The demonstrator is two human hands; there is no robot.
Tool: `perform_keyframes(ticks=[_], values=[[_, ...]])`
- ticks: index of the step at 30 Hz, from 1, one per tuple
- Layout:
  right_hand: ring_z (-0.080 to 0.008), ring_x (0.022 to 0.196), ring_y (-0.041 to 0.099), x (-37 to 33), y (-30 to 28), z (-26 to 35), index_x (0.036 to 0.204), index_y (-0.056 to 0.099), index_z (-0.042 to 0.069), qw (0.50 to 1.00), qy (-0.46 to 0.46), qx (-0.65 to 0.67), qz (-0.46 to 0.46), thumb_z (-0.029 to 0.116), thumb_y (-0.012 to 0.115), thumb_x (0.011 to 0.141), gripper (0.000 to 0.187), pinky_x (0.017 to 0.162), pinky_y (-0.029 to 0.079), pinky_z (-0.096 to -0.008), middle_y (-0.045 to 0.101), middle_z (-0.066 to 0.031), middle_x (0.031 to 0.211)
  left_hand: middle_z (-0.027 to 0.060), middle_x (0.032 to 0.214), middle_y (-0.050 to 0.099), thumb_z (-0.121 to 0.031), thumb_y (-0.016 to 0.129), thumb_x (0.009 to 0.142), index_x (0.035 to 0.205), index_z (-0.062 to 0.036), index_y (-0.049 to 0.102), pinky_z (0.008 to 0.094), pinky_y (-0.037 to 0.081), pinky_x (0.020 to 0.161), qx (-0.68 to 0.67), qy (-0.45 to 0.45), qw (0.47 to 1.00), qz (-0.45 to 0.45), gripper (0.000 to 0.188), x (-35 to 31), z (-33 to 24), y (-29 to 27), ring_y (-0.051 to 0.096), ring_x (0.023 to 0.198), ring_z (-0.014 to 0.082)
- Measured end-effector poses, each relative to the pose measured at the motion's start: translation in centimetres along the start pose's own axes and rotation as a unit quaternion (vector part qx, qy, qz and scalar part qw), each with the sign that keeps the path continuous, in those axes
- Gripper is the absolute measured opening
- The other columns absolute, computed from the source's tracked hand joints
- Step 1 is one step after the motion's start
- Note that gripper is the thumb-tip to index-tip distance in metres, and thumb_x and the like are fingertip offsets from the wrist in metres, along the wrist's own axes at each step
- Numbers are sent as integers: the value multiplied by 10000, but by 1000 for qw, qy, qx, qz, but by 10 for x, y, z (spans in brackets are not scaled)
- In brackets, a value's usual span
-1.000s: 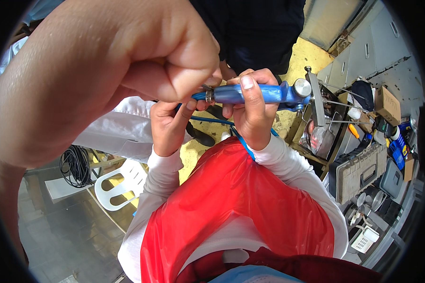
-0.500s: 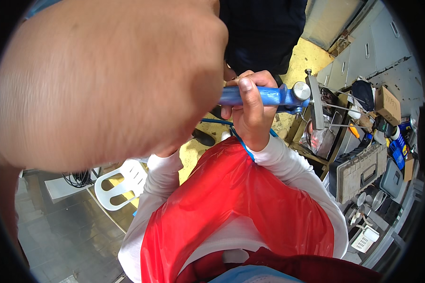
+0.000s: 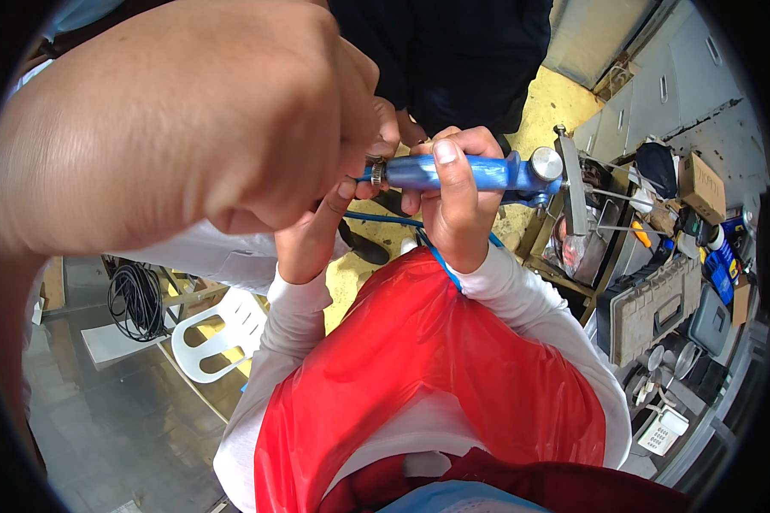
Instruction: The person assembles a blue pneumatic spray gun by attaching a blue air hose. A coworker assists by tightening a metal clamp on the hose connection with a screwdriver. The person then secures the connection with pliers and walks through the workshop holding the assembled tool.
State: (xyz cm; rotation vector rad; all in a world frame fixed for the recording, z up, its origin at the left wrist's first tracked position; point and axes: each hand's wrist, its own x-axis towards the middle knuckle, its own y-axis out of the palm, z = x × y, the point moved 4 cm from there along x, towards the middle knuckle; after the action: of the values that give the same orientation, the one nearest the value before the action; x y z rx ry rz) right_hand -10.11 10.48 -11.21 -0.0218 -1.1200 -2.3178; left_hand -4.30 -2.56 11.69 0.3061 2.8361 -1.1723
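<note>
My right hand (image 3: 462,192) is wrapped round the handle of a blue gun-shaped tool (image 3: 487,174), which lies sideways. A round silver knob and a grey metal bar are at the tool's right end. At the handle's left end sits a silver ring fitting (image 3: 377,172), with a bit of blue hose beside it. My left hand (image 3: 310,238) has its thumb and fingertips closed at that hose, partly hidden. A co-worker's large hand (image 3: 188,128) reaches in from the left, its fingers near the fitting. Blue hose (image 3: 385,219) also runs below my right hand.
A person in dark clothes (image 3: 462,68) stands ahead. At right are a grey toolbox (image 3: 658,315), a cardboard box (image 3: 702,191) and cluttered shelving. A white plastic chair (image 3: 223,335) and coiled black cable (image 3: 137,301) stand at lower left. Red plastic (image 3: 436,333) covers my front.
The co-worker's hand has shifted left and up, uncovering my left hand and the silver fitting. My right hand and the blue tool have stayed in place.
</note>
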Motion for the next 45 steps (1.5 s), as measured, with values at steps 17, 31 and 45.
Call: perform_keyframes(ticks=[17,31,45], values=[[-140,563,638,3,0,4,1011,515,55,1000,-13,-2,6,125,628,1011,132,506,512,-264,639,-96,858,72,681,505,-178,556,894,619,-103,341,333,604,839,-14,-5,1000,4,357,4,-10,1,595,673,168],[-169,535,601,2,0,4,973,501,65,1000,-7,-18,-1,207,602,1028,183,461,485,-280,604,-97,859,74,682,492,-190,545,891,604,-118,311,337,606,857,-29,-63,997,33,377,8,-24,8,591,683,169],[-164,546,602,2,-1,5,989,506,63,1000,-13,-5,5,188,592,1041,160,451,485,-271,622,-111,894,88,697,502,-175,539,874,616,-109,287,350,607,903,-87,-97,991,14,367,14,-26,13,633,746,167]])
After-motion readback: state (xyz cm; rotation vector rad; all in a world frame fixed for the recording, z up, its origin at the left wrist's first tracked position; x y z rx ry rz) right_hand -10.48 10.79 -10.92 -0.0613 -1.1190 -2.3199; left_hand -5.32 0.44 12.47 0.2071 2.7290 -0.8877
